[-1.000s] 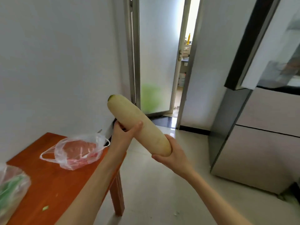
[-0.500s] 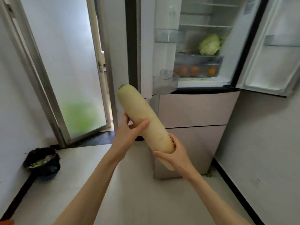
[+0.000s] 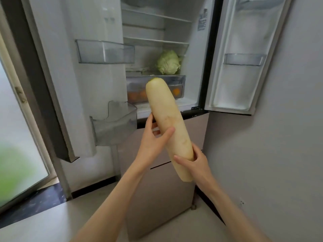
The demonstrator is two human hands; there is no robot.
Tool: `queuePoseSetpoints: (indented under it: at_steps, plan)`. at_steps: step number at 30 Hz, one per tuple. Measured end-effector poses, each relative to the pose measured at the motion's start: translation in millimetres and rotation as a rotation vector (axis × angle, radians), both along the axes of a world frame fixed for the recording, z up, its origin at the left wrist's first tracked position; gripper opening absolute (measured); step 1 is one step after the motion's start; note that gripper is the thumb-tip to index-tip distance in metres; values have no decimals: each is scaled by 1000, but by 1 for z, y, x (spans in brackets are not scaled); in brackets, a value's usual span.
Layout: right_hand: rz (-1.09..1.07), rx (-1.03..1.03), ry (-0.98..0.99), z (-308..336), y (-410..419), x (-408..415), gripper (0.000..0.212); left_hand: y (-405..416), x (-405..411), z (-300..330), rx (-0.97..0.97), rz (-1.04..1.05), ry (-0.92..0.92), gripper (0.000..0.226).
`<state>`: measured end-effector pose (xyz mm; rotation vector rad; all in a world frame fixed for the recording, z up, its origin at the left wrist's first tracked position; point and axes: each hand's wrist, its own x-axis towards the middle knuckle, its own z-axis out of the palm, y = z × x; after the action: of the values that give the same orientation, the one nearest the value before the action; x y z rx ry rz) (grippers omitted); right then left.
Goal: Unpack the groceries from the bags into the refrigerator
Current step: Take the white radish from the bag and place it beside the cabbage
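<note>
Both hands, left hand [image 3: 153,138] and right hand [image 3: 194,163], grasp the white radish [image 3: 167,123] before the open refrigerator [image 3: 174,20]; next, probably slide it onto a shelf beside the cabbage [image 3: 168,62]

Radish: a long pale white radish [image 3: 168,123] is tilting up toward the open refrigerator [image 3: 157,28].
Left hand: the left hand [image 3: 153,142] is gripping its middle.
Right hand: the right hand [image 3: 194,163] is gripping its lower end.
Shelf: a cabbage [image 3: 168,62] is sitting above a drawer [image 3: 136,84] holding orange fruit [image 3: 176,91].
</note>
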<state>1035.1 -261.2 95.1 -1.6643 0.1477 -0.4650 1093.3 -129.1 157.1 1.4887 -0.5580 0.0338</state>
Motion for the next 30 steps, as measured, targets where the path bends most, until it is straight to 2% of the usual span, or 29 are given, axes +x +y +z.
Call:
queuePoseSetpoints:
  at_steps: [5,8,13,18,22,26,28,30]
  plan:
    - [-63,17,-38,16,-38,61,62,-47,69,18,-1,-179,15,90]
    - [-112,22,-54,21,-63,101,68,-76,111,21,-6,-186,4,90]
    - [-83,2,-81,37,-109,175,66,-124,180,32,-104,-50,64,75]
    - [36,-88,-86,62,-164,259,64,-172,255,54,-182,137,18,68]
    - [149,-164,-88,91,-204,320,67,-205,311,80,-243,227,121,61]
    - [182,-143,-65,112,-224,378,49,-222,366,98,-202,313,234,45]
    - [182,-92,-41,121,-229,408,48,-227,390,103,-157,331,230,47]
    - [179,-75,-7,130,-232,437,56,-231,414,111,-110,344,215,57]
